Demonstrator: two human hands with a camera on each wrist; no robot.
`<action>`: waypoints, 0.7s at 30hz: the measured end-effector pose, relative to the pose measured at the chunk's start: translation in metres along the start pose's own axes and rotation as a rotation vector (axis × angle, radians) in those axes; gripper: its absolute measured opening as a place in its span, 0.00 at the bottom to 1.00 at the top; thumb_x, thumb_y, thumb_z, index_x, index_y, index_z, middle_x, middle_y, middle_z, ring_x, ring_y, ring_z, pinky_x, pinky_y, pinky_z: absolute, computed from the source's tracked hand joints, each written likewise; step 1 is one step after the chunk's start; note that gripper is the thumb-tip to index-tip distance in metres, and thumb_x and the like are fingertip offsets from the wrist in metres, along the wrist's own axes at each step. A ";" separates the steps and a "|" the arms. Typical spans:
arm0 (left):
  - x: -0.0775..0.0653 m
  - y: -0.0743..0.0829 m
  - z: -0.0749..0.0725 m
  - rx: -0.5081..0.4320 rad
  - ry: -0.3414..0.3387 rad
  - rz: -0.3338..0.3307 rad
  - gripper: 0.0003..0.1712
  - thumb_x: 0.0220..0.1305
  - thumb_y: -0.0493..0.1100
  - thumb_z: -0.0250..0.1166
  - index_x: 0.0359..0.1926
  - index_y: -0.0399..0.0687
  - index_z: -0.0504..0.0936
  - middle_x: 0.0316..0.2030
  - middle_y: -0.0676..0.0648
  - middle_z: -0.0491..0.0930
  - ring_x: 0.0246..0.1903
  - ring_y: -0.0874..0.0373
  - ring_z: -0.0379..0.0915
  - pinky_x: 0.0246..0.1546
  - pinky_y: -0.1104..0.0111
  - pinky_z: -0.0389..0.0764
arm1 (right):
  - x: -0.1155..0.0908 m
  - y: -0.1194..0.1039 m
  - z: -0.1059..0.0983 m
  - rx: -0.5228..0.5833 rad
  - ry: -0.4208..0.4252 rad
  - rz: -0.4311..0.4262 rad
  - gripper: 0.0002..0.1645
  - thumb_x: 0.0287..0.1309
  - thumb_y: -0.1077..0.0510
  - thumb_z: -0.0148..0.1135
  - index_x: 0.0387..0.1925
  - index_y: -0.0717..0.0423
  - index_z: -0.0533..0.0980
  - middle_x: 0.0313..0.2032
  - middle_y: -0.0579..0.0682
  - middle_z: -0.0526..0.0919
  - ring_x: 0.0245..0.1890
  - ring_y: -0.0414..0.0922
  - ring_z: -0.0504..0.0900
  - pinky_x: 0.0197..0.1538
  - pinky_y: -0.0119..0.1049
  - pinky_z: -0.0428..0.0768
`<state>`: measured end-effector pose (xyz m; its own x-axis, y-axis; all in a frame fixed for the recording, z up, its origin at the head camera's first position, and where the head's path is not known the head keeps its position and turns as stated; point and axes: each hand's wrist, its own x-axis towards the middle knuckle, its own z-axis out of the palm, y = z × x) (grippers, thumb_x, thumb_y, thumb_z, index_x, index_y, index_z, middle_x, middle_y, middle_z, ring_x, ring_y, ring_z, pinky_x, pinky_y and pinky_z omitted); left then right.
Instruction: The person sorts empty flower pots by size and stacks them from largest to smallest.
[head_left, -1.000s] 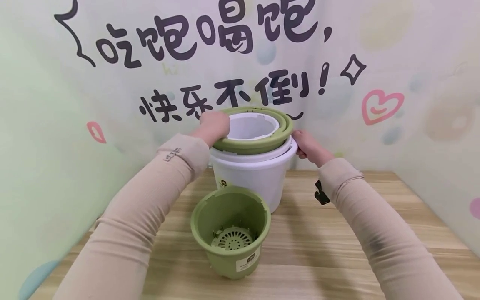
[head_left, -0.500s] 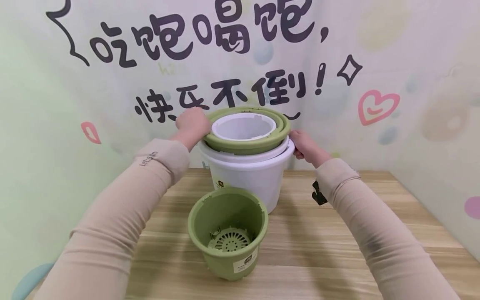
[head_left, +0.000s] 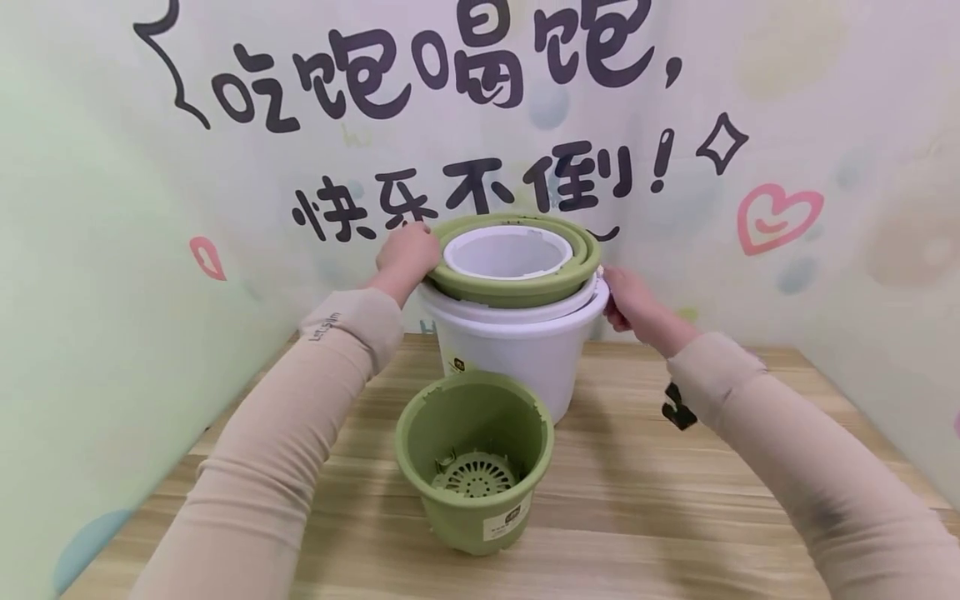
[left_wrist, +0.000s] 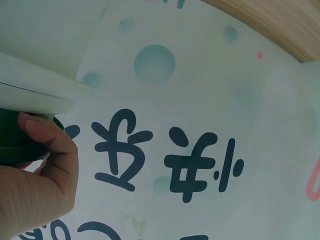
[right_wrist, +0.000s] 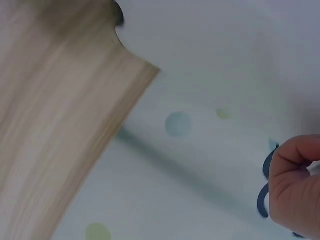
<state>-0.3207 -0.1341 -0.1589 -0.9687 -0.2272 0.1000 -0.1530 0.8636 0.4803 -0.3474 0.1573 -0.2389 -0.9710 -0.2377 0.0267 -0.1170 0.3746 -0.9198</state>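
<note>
A stack of nested flowerpots stands toward the back of the table in the head view. Outermost is a large white flowerpot [head_left: 525, 362], with another white rim inside it. Above that sit green flowerpot rims [head_left: 510, 292], and a smaller white flowerpot [head_left: 506, 254] is innermost. My left hand [head_left: 407, 254] grips the green rim at the stack's left side; the left wrist view shows the thumb [left_wrist: 44, 131] bent over the green plastic. On the opposite side, my right hand [head_left: 637, 304] pinches the large white pot's rim. Its fingertips are mostly hidden in the right wrist view.
A separate green flowerpot [head_left: 442, 515] with a slotted base and a label stands upright in front of the stack. Wood-grain table [head_left: 645, 517] lies under both. A wall sheet [head_left: 637, 208] with large black lettering rises close behind the stack.
My left hand has shifted outward from over the inner white pot's edge to the green rim's left side. The right hand keeps its hold on the white rim. The head view has swayed slightly.
</note>
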 end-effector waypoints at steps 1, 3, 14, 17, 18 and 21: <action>0.000 0.000 0.001 -0.004 0.004 0.002 0.27 0.64 0.44 0.41 0.65 0.51 0.63 0.60 0.45 0.68 0.51 0.48 0.68 0.45 0.59 0.72 | -0.007 0.001 0.001 0.002 0.013 0.005 0.24 0.69 0.49 0.26 0.32 0.62 0.64 0.11 0.43 0.65 0.09 0.35 0.62 0.13 0.28 0.63; 0.001 0.000 0.001 -0.014 0.007 0.001 0.27 0.64 0.44 0.41 0.64 0.51 0.63 0.60 0.44 0.68 0.51 0.48 0.68 0.45 0.59 0.72 | -0.023 0.004 0.007 -0.009 0.014 0.025 0.25 0.69 0.50 0.27 0.43 0.66 0.65 0.12 0.43 0.66 0.09 0.35 0.62 0.14 0.28 0.64; 0.000 -0.006 -0.001 -0.078 0.000 -0.016 0.28 0.64 0.44 0.42 0.66 0.52 0.61 0.64 0.47 0.63 0.59 0.48 0.63 0.52 0.58 0.68 | -0.109 0.016 0.073 -0.147 -0.319 0.048 0.39 0.67 0.42 0.41 0.68 0.60 0.45 0.20 0.53 0.77 0.09 0.38 0.66 0.12 0.29 0.68; 0.001 -0.005 -0.001 -0.081 -0.012 -0.018 0.28 0.64 0.45 0.41 0.66 0.53 0.60 0.65 0.47 0.62 0.59 0.48 0.63 0.52 0.58 0.68 | -0.121 0.018 0.087 -0.130 -0.393 0.071 0.43 0.64 0.41 0.46 0.69 0.56 0.42 0.19 0.53 0.79 0.09 0.39 0.68 0.12 0.29 0.68; 0.002 -0.004 0.000 -0.075 -0.015 -0.021 0.28 0.64 0.45 0.42 0.66 0.53 0.60 0.65 0.47 0.63 0.59 0.48 0.63 0.51 0.58 0.69 | -0.124 0.018 0.091 -0.120 -0.404 0.074 0.43 0.63 0.42 0.48 0.69 0.55 0.44 0.18 0.52 0.79 0.08 0.38 0.68 0.11 0.29 0.68; 0.003 -0.004 0.001 -0.045 -0.018 -0.027 0.28 0.64 0.45 0.42 0.66 0.54 0.61 0.64 0.48 0.63 0.59 0.48 0.63 0.50 0.59 0.69 | -0.129 0.020 0.101 -0.087 -0.405 0.052 0.40 0.60 0.49 0.52 0.68 0.54 0.48 0.15 0.51 0.78 0.07 0.38 0.68 0.10 0.28 0.66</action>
<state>-0.3235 -0.1381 -0.1615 -0.9677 -0.2417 0.0714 -0.1703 0.8360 0.5216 -0.2038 0.1050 -0.3003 -0.8174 -0.5434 -0.1911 -0.1038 0.4653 -0.8791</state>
